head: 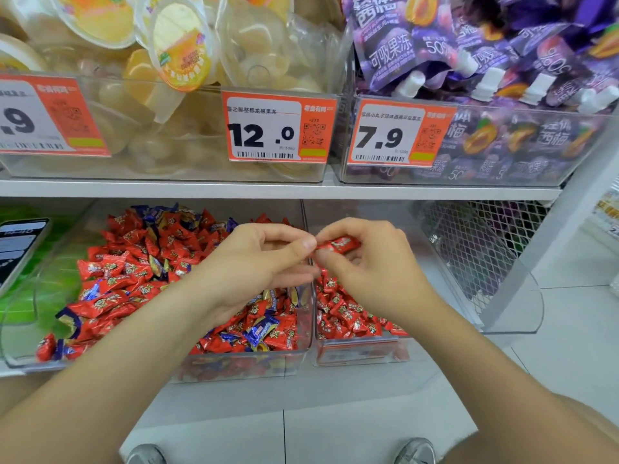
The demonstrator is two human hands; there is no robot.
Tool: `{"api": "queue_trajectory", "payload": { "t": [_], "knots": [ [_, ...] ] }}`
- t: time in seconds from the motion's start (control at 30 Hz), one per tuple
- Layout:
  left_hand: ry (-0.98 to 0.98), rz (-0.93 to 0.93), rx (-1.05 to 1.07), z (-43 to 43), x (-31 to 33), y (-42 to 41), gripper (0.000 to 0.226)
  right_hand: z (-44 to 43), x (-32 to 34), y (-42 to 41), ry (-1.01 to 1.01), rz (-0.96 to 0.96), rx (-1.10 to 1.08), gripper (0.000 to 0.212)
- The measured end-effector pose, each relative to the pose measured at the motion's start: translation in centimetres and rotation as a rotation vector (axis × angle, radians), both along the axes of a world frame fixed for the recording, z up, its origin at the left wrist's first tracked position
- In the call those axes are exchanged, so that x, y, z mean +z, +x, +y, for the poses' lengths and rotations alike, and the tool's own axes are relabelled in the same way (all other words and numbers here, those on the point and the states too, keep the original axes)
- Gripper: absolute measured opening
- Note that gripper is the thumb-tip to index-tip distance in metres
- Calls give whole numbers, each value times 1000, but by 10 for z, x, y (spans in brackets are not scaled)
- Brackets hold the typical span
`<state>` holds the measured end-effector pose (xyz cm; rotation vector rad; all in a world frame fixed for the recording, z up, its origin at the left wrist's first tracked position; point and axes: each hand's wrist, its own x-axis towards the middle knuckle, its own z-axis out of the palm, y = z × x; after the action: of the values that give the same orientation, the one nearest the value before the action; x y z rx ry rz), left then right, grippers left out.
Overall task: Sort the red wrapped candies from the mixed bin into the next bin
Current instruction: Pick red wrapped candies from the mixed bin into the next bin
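red candy [338, 245] mid-transfer, sorting partly done
right hand [368, 262] pinches it over the next bin [361, 354], which already holds some reds; left hand [264, 259] meets its end, grip unclear; many reds lie in the mixed bin [234, 368].

The 1 head-worn wide-angle camera is looking forward and down from close by, facing the shelf [268, 189] straight on, with the mixed bin [234, 365] low in view and the floor [368, 430] beneath.
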<state>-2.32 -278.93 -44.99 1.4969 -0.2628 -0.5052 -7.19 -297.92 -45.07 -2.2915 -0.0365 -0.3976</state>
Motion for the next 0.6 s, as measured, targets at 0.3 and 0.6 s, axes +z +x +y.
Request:
{"api": "queue_trajectory", "payload": {
  "t": [0.3, 0.6],
  "knots": [
    [772, -708, 21, 1, -16, 3, 17, -6, -5, -5, -415, 210, 55, 53],
    [1507, -540, 14, 52, -12, 39, 46, 94, -25, 1, -600, 18, 202, 24]
  ]
}}
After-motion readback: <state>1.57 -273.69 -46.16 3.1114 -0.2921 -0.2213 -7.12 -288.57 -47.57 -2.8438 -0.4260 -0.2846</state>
